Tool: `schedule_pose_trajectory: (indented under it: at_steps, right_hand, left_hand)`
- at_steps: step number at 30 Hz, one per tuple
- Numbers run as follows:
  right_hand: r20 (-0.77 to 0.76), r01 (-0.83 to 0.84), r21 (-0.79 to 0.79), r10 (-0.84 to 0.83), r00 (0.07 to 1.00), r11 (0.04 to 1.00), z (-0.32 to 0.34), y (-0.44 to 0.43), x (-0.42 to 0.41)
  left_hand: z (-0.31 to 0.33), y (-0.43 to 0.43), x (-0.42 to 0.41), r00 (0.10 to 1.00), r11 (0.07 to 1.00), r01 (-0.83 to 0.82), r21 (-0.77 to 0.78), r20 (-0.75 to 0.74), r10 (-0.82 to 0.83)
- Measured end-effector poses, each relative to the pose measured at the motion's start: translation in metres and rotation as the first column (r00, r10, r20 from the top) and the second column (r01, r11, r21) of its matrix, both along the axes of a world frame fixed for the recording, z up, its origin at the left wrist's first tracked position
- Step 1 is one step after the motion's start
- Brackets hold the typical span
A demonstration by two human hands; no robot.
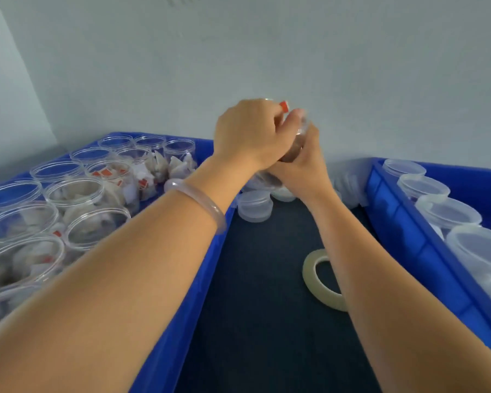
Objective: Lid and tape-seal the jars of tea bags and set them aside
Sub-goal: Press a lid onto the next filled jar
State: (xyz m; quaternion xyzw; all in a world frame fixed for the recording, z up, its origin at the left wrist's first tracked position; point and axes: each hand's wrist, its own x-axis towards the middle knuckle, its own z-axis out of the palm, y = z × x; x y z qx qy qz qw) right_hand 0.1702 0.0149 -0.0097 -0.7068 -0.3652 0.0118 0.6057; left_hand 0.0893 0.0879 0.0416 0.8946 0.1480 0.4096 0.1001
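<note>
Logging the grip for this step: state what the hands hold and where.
Both hands hold one jar, raised and blurred. The left hand wraps its upper end and the right hand grips its lower end.

blue crates, dark mat, clear jars, red tags

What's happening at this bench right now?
A person holds one jar up between both hands above the dark table: the left hand grips its top, the right hand grips it from below. Blur hides whether its lid is on. The left blue bin holds open jars of tea bags; lidded jars stand in the right blue bin. The tape roll lies untouched on the table, with loose lids behind it.
</note>
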Motion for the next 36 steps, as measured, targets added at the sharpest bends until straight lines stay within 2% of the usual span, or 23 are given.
schedule_pose_trajectory:
  at_steps: [1,3,5,6,8,9,10,12,14,15,16,18,19,21,22,23,25,26,28,30,32,35,36]
  right_hand:
    - [-0.028,0.037,-0.029,-0.038,0.999,0.999,-0.013,-0.017,-0.002]
    - [-0.097,0.098,-0.108,-0.109,0.989,0.989,-0.048,-0.043,-0.010]
    - [-0.159,0.101,-0.157,-0.126,0.979,0.982,-0.081,-0.058,-0.018]
    - [-0.188,0.083,-0.157,-0.112,0.976,0.984,-0.094,-0.063,-0.023]
    - [-0.221,0.013,-0.132,-0.042,0.974,0.991,-0.113,-0.070,-0.031]
    - [-0.218,-0.040,-0.121,0.013,0.976,0.992,-0.118,-0.072,-0.035]
    - [-0.212,-0.110,-0.113,0.084,0.974,0.988,-0.120,-0.074,-0.035]
    - [-0.233,-0.283,-0.101,0.254,0.939,0.954,-0.117,-0.082,-0.022]
    - [-0.294,-0.337,-0.121,0.291,0.910,0.934,-0.111,-0.089,0.007]
    - [-0.301,-0.267,-0.169,0.208,0.931,0.949,-0.107,-0.089,0.023]
    - [-0.244,-0.109,-0.285,0.038,0.969,0.952,-0.107,-0.086,0.041]
    - [0.031,0.268,-0.494,-0.292,0.956,0.827,-0.113,-0.076,0.077]
    - [0.189,0.376,-0.562,-0.328,0.926,0.737,-0.116,-0.070,0.092]
    - [0.434,0.455,-0.699,-0.178,0.883,0.552,-0.123,-0.059,0.119]
    - [0.496,0.479,-0.743,-0.096,0.863,0.467,-0.125,-0.056,0.131]
    - [0.534,0.504,-0.762,-0.045,0.844,0.406,-0.126,-0.054,0.141]
    - [0.632,0.587,-0.728,0.015,0.775,0.354,-0.128,-0.052,0.150]
    - [0.696,0.640,-0.685,0.053,0.716,0.350,-0.129,-0.052,0.150]
    - [0.779,0.693,-0.597,0.087,0.621,0.405,-0.131,-0.056,0.147]
    - [0.804,0.687,-0.531,0.039,0.593,0.496,-0.128,-0.062,0.143]
    - [0.773,0.662,-0.509,-0.047,0.633,0.551,-0.120,-0.068,0.138]
    - [0.646,0.588,-0.631,-0.077,0.759,0.506,-0.099,-0.070,0.126]
    - [0.575,0.537,-0.650,-0.115,0.810,0.537,-0.093,-0.070,0.120]
  left_hand:
    - [-0.009,-0.010,0.003,0.998,0.993,0.064,-0.102,0.034,-0.060]
    - [-0.038,-0.024,0.010,0.967,0.932,0.184,-0.313,0.227,-0.115]
    - [-0.072,-0.036,0.016,0.919,0.797,0.201,-0.570,0.391,0.048]
    - [-0.089,-0.041,0.018,0.919,0.697,0.184,-0.693,0.373,0.127]
    - [-0.123,-0.048,0.019,0.950,0.500,0.196,-0.844,0.289,0.115]
    - [-0.137,-0.051,0.018,0.949,0.432,0.240,-0.870,0.303,0.082]
    - [-0.147,-0.050,0.015,0.939,0.411,0.276,-0.869,0.335,0.077]
    - [-0.157,-0.045,0.011,0.915,0.448,0.317,-0.836,0.394,0.087]
    - [-0.160,-0.041,0.013,0.910,0.447,0.347,-0.825,0.411,0.051]
    - [-0.160,-0.041,0.014,0.909,0.440,0.357,-0.824,0.415,0.039]
    - [-0.160,-0.042,0.015,0.906,0.429,0.366,-0.826,0.422,0.039]
    - [-0.161,-0.043,0.017,0.901,0.405,0.377,-0.833,0.430,0.047]
    - [-0.163,-0.043,0.017,0.900,0.404,0.381,-0.832,0.434,0.046]
    - [-0.165,-0.041,0.017,0.901,0.407,0.383,-0.830,0.433,0.035]
    - [-0.165,-0.040,0.018,0.901,0.412,0.381,-0.828,0.432,0.033]
    - [-0.165,-0.040,0.018,0.902,0.420,0.379,-0.824,0.431,0.030]
    - [-0.165,-0.041,0.019,0.907,0.434,0.373,-0.820,0.421,0.016]
    - [-0.166,-0.040,0.019,0.907,0.443,0.372,-0.816,0.420,0.011]
    - [-0.166,-0.040,0.018,0.903,0.461,0.381,-0.801,0.430,0.001]
    - [-0.165,-0.040,0.018,0.896,0.465,0.395,-0.793,0.443,-0.006]
    - [-0.164,-0.040,0.017,0.898,0.459,0.393,-0.797,0.441,-0.003]
    - [-0.162,-0.041,0.016,0.904,0.442,0.385,-0.810,0.428,-0.003]
    - [-0.161,-0.041,0.015,0.909,0.437,0.376,-0.817,0.418,-0.002]
